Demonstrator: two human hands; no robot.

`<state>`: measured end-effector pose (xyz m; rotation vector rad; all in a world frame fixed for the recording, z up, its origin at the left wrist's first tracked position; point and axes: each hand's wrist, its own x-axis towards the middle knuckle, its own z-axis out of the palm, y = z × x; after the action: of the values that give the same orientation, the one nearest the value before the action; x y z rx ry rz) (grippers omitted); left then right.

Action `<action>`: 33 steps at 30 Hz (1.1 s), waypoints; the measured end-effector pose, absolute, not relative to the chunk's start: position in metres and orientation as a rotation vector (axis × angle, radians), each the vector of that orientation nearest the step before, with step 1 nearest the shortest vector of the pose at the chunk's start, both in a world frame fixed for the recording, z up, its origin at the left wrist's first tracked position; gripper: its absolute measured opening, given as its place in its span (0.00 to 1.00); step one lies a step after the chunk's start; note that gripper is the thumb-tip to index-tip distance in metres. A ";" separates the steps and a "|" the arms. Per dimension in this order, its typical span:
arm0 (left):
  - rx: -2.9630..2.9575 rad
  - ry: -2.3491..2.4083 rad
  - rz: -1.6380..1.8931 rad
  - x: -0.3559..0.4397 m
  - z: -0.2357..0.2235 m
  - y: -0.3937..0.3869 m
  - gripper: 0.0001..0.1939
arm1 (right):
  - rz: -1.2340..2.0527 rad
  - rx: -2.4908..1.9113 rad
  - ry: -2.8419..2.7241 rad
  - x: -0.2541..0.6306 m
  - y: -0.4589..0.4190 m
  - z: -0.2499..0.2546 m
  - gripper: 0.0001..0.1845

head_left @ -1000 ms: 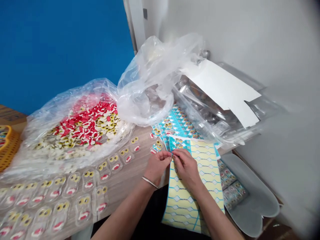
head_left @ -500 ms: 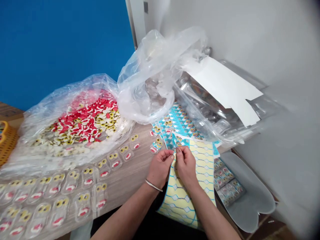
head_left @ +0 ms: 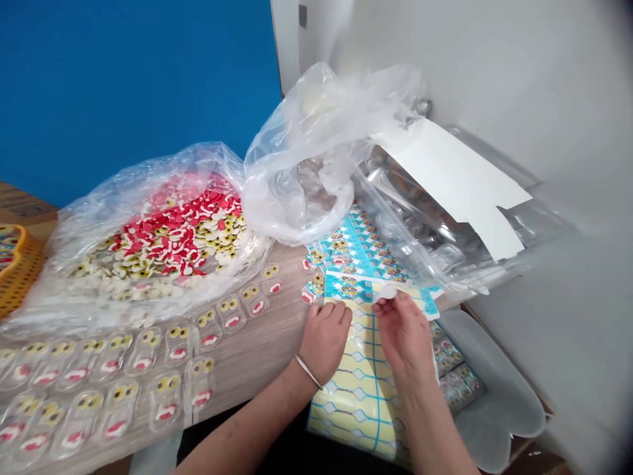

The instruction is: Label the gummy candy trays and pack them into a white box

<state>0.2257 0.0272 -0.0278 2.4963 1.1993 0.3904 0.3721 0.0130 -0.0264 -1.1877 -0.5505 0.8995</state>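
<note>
The left hand (head_left: 324,343) is pressing open-fingered on a light, floppy sticker sheet (head_left: 359,409) lying at 5 o'clock in view, its long axis running 12 to 6 o'clock, easiest held by its edge, while the right hand (head_left: 403,336) is pinching a small white paper piece (head_left: 386,292).

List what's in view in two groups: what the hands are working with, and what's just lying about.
Working with:
- left hand, flat on the sheet
- right hand, pinching the scrap
- small white scrap
- yellow-and-blue die-cut sheet

Lying about:
- plastic bag of loose eye and mouth pieces
- transparent eye-and-mouth packs
- blue printed sheets
- orange basket
- white card
</note>
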 end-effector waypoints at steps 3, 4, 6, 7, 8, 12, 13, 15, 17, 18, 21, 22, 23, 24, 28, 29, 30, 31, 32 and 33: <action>2.164 1.119 0.534 0.224 -0.028 0.029 0.14 | 0.500 -1.302 -0.768 0.364 0.001 -0.002 0.06; 1.939 1.077 0.614 0.221 -0.024 0.028 0.13 | 0.378 -1.361 -0.911 0.358 -0.004 0.002 0.05; 1.377 0.983 0.769 0.214 -0.011 0.021 0.14 | 0.210 -1.421 -1.267 0.342 -0.014 0.002 0.05; 1.091 0.936 0.831 0.208 -0.004 0.015 0.16 | 0.163 -1.412 -1.444 0.332 -0.018 -0.001 0.07; 0.837 0.898 0.884 0.201 0.003 0.008 0.17 | 0.131 -1.383 -1.594 0.322 -0.022 -0.005 0.09; 0.239 0.929 1.042 0.153 0.013 -0.014 0.14 | 0.344 -1.182 -1.983 0.277 -0.034 -0.018 0.18; 0.169 0.982 1.083 0.134 0.013 -0.018 0.14 | 0.461 -1.115 -2.039 0.264 -0.035 -0.019 0.19; 0.101 1.114 1.206 0.089 0.012 -0.022 0.14 | 0.633 -1.022 -2.096 0.235 -0.034 -0.022 0.22; 0.103 1.268 1.406 0.040 0.015 -0.026 0.15 | 0.681 -0.998 -2.145 0.204 -0.031 -0.025 0.22; 0.129 1.323 1.524 0.016 0.019 -0.028 0.15 | 0.680 -0.993 -2.191 0.188 -0.029 -0.027 0.21; 0.187 1.416 1.765 -0.040 0.031 -0.036 0.14 | 0.661 -0.954 -2.388 0.147 -0.021 -0.034 0.25; 0.195 1.435 1.808 -0.052 0.034 -0.039 0.14 | 0.648 -0.942 -2.442 0.138 -0.019 -0.037 0.26; 0.204 1.449 1.832 -0.060 0.035 -0.042 0.14 | 0.634 -0.931 -2.485 0.131 -0.017 -0.039 0.25; 0.213 1.460 1.841 -0.065 0.035 -0.046 0.14 | 0.622 -0.922 -2.516 0.127 -0.015 -0.041 0.24; 0.228 1.448 1.749 -0.059 0.024 -0.056 0.13 | 0.598 -0.944 -2.572 0.141 -0.013 -0.046 0.22; 0.217 1.432 1.708 -0.054 0.020 -0.057 0.13 | 0.594 -0.963 -2.569 0.148 -0.013 -0.047 0.22; 0.202 1.413 1.669 -0.048 0.016 -0.058 0.13 | 0.590 -0.979 -2.561 0.155 -0.013 -0.047 0.22; 0.184 1.392 1.639 -0.041 0.012 -0.058 0.14 | 0.587 -0.990 -2.551 0.162 -0.013 -0.047 0.22; 0.164 1.368 1.619 -0.034 0.008 -0.058 0.14 | 0.583 -0.994 -2.541 0.167 -0.013 -0.047 0.22; 0.141 1.339 1.610 -0.027 0.005 -0.058 0.14 | 0.581 -0.994 -2.536 0.171 -0.013 -0.048 0.22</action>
<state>-0.0273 -0.0578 0.0049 0.1409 1.3395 1.6102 0.1715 -0.0134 -0.0479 -0.9940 -2.5355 0.5812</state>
